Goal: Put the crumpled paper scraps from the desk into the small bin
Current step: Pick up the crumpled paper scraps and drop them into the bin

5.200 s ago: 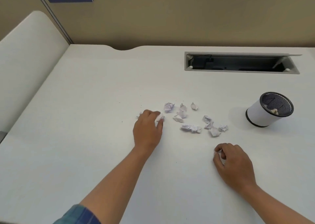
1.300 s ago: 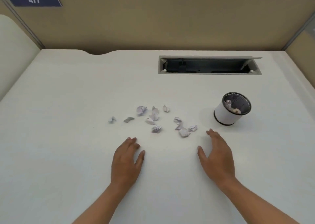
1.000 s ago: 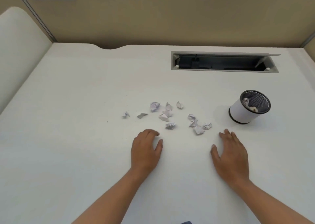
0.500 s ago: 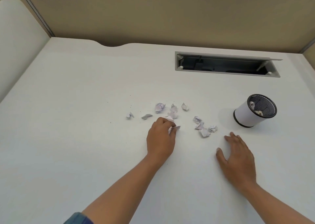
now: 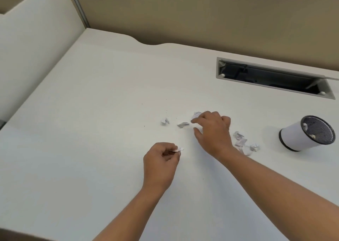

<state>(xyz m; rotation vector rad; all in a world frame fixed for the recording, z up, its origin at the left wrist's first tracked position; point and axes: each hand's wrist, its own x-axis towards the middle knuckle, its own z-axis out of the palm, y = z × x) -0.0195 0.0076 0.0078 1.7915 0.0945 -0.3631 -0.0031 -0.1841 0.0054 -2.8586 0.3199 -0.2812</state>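
Observation:
My left hand [image 5: 161,162] is pinched shut on a small crumpled paper scrap [image 5: 179,149], held just above the white desk [image 5: 91,130]. My right hand [image 5: 213,132] reaches over the scatter of scraps, fingers spread and curled down, thumb and forefinger apart beside a flat scrap [image 5: 183,124]. Another scrap [image 5: 164,121] lies further left, one [image 5: 196,114] peeks out above the right hand's fingers, and several more [image 5: 242,142] lie to its right. The small white bin [image 5: 300,137] with a black mesh inside stands at the right and holds a few scraps.
An open grey cable tray [image 5: 273,78] is sunk into the desk at the back right. A tan partition wall [image 5: 201,11] runs along the back and a cream side panel [image 5: 33,39] stands at the left.
My left hand has drawn back toward me with the scrap it pinched. My right hand has left the desk near the bin and moved left over the scraps.

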